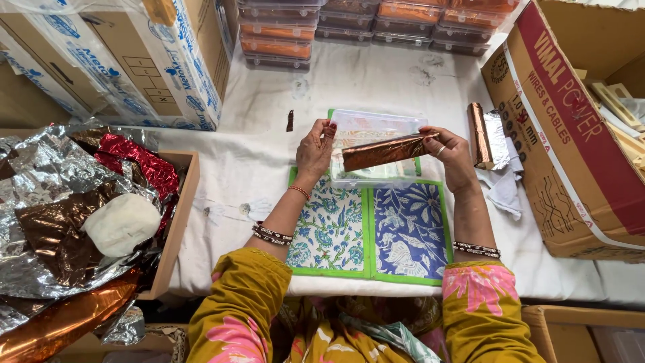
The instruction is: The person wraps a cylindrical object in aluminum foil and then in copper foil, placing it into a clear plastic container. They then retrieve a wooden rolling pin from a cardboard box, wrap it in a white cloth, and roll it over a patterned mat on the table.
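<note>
My left hand [316, 149] and my right hand [451, 156] hold a long bar wrapped in copper-brown foil [386, 151] between them, one hand at each end. The bar hovers above a clear plastic box [373, 126] that lies on a floral cloth mat with green edging [368, 232]. The mat has a white-and-blue panel on the left and a dark blue panel on the right. Both wrists wear beaded bangles, and the sleeves are mustard with pink flowers.
A roll of copper and silver foil [485, 136] lies right of my right hand, on a white cloth [502, 188]. A tray at left [180, 222] holds crumpled foil and a white lump [121, 223]. Cardboard boxes [571, 134] flank the table; stacked plastic containers [349, 23] sit at the back.
</note>
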